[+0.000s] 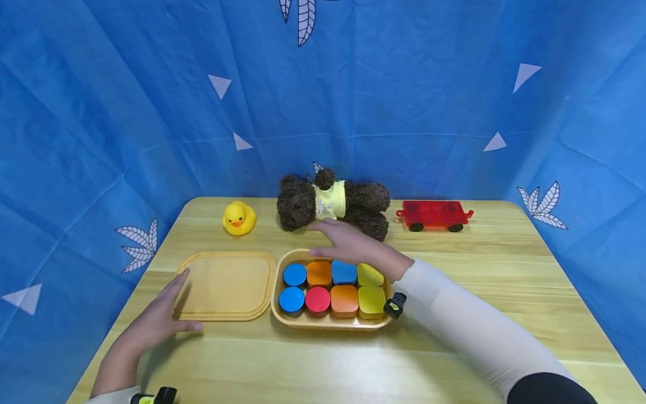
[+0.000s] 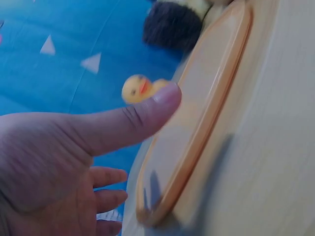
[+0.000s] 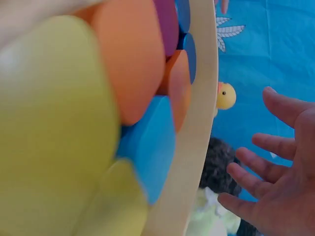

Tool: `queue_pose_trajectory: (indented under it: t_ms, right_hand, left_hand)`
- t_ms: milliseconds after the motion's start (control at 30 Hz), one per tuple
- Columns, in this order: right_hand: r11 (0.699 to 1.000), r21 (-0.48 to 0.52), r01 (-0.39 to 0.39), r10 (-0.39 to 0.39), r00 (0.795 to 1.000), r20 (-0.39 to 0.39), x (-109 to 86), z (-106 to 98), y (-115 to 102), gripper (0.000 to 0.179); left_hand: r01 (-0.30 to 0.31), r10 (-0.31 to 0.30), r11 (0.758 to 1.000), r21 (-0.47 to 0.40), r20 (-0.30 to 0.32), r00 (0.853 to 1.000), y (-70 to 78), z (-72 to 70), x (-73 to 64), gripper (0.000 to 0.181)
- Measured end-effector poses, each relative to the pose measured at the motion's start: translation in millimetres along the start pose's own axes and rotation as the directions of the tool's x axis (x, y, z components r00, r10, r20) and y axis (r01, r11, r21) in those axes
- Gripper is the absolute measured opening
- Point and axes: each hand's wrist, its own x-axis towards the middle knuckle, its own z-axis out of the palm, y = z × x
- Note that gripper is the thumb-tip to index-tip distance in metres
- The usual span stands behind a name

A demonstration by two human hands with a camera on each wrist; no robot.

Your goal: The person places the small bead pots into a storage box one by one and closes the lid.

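A beige oval-cornered tray (image 1: 331, 326) holds several coloured blocks, round and square: blue (image 1: 292, 300), red (image 1: 318, 301), orange (image 1: 345, 301) and yellow (image 1: 372, 302). My right hand (image 1: 348, 242) hovers over the tray's back edge with its fingers spread, holding nothing; in the right wrist view the hand (image 3: 280, 172) is apart from the tray. To the left, a flat beige lid (image 1: 227, 286) lies on the table. My left hand (image 1: 151, 322) is by the lid's left edge, thumb and fingers apart and gripping nothing. Its thumb (image 2: 133, 118) partly covers the lid in the left wrist view.
A yellow rubber duck (image 1: 239, 218) sits behind the lid. Behind the tray, a dark brown teddy bear (image 1: 298, 205) in a pale yellow shirt lies on its side. A red toy wagon (image 1: 435, 215) stands at the back right. Blue cloth (image 1: 404, 101) surrounds the wooden table (image 1: 504, 269).
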Motion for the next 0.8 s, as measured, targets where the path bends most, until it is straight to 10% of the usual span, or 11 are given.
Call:
queue_pose_trajectory:
  t_ms: [600,800]
  right_hand:
    - [0.979,0.178,-0.097,0.068,0.984,0.162,103.1,26.2,-27.1,0.069]
    - [0.905,0.38,-0.194,0.086,0.955,0.283,119.6,33.0,-23.6,0.076]
  left_hand:
    - [0.139,-0.138,0.99,-0.02,0.017,0.99,-47.8,-24.5,-10.5,0.137]
    - [0.092,-0.092,0.996,-0.022,-0.007,0.996,-49.0,-23.1,-11.2,0.13]
